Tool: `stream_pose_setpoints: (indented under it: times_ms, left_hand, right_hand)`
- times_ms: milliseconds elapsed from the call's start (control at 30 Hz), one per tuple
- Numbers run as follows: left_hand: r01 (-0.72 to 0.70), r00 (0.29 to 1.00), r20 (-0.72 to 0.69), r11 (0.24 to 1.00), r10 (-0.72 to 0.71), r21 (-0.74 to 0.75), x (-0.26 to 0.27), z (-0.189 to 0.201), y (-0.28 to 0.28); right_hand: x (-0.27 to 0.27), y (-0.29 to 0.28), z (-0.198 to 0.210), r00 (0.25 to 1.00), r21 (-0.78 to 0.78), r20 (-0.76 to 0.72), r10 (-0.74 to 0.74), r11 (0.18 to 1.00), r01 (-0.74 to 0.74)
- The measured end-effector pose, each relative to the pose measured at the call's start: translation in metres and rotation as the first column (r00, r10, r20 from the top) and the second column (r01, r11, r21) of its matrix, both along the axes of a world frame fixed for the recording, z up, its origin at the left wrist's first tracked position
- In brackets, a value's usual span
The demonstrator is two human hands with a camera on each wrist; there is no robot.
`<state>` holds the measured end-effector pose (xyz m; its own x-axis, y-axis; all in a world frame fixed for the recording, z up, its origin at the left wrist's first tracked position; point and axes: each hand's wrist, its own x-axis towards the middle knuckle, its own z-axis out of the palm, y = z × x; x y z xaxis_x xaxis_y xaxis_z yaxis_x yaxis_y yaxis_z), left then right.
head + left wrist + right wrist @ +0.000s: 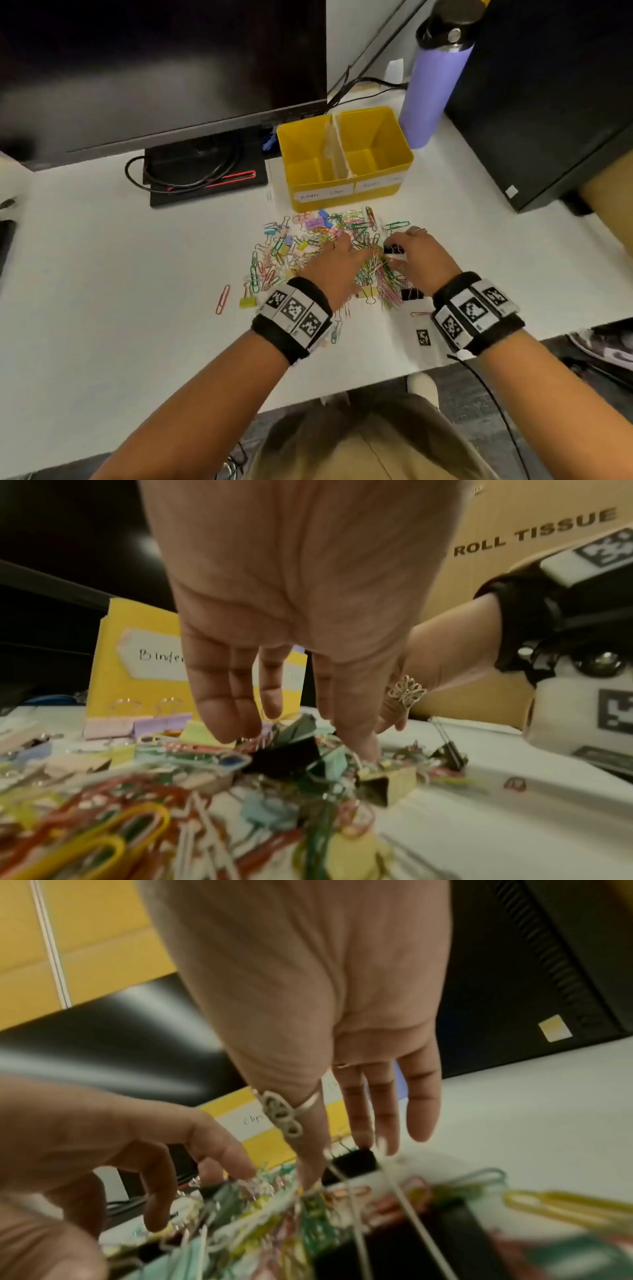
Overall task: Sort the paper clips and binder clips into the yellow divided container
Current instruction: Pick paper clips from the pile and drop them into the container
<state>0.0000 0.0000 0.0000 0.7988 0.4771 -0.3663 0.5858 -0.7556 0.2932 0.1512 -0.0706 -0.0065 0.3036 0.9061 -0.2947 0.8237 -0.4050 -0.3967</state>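
A: What was the biggest thing there?

B: The white desk [102, 274] carried everything. At its far side stood a dark monitor [154, 68], and to the right a black computer case [548, 102] with a purple bottle [431, 92] beside it.

A: And the yellow divided container?

B: The yellow divided container [346, 192] stood in front of the monitor, just behind the clips. It had two compartments with a white divider between them, and both looked empty. The left label read "Binder clips". The right label was too blurred in the head view.

A: Where were the clips?

B: The pile of clips [308, 246] lay on the desk just in front of the container, paper clips and binder clips of many colours mixed together. One pink paper clip [222, 298] lay apart at the left edge of the pile.

A: What about the hands?

B: The left hand [337, 262] was over the middle of the pile, fingers straight and spread downward, the tips touching clips but gripping none. The right hand [419, 255] was at the right side of the pile. Its fingers reached down at a black binder clip [354, 1160], but whether they had hold of it I cannot tell.
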Motion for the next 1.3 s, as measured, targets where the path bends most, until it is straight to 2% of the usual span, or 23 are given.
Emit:
stream_pose_setpoints:
  times_ms: [100, 267, 433, 533, 600, 667, 767, 933, 1033, 1100, 1200, 1300]
  left_hand:
    - [0.001, 1.0, -0.022, 1.0, -0.001, 0.017, 0.001, -0.004, 0.003]
    - [-0.048, 0.997, 0.059, 0.999, 0.05, -0.023, -0.006, -0.002, 0.014]
    - [-0.124, 0.992, -0.01, 0.991, 0.124, 0.047, -0.023, 0.002, 0.035]
    - [-0.142, 0.985, -0.081, 0.984, 0.15, 0.104, -0.034, 0.006, 0.041]
    - [-0.118, 0.991, -0.046, 0.985, 0.125, 0.121, -0.03, 0.015, 0.034]
    - [-0.062, 0.997, 0.042, 0.995, 0.059, 0.08, -0.018, 0.022, 0.019]
    - [0.025, 0.999, -0.022, 1.0, -0.025, -0.005, 0.003, 0.021, 0.0]
    - [0.133, 0.971, -0.22, 0.976, -0.094, 0.17, 0.014, 0.02, -0.009]
    - [0.109, 0.964, -0.261, 0.969, -0.049, 0.223, 0.004, 0.019, -0.004]
    - [0.077, 0.961, -0.278, 0.962, -0.002, 0.261, -0.007, 0.021, 0.004]
    - [0.022, 0.961, -0.27, 0.955, 0.061, 0.295, -0.017, 0.024, 0.012]
    - [0.049, 0.989, -0.145, 0.947, -0.003, 0.318, -0.015, 0.021, 0.003]
  right_hand:
    - [0.004, 0.001, -0.007, 1.0, -0.013, 0.025, -0.014, 1.0, 0.014]
    - [0.016, 0.002, -0.01, 0.997, -0.03, 0.065, 0.031, 0.999, -0.029]
    - [0.049, -0.005, -0.004, 0.994, -0.054, 0.101, -0.05, 0.997, 0.056]
    - [0.051, -0.021, 0.015, 0.991, 0.059, 0.127, -0.043, 0.998, 0.036]
    - [0.037, -0.036, 0.024, 0.997, 0.105, 0.066, 0.036, 0.994, -0.043]
    - [0.02, -0.049, 0.022, 0.994, 0.052, -0.035, 0.103, 0.994, -0.101]
    - [0.008, -0.055, 0.002, 0.99, -0.012, -0.08, 0.113, 0.993, -0.114]
    - [0.018, -0.048, 0.0, 0.996, 0.049, -0.034, 0.08, 0.996, -0.079]
    - [0.045, -0.039, 0.007, 0.998, 0.165, -0.011, -0.063, 0.984, 0.064]
    - [0.063, -0.033, 0.005, 0.993, 0.132, 0.023, -0.118, 0.985, 0.114]
    - [0.073, -0.027, 0.006, 0.988, 0.047, 0.127, -0.091, 0.995, 0.086]
    - [0.063, -0.012, 0.015, 0.982, 0.128, 0.179, -0.054, 0.991, 0.031]
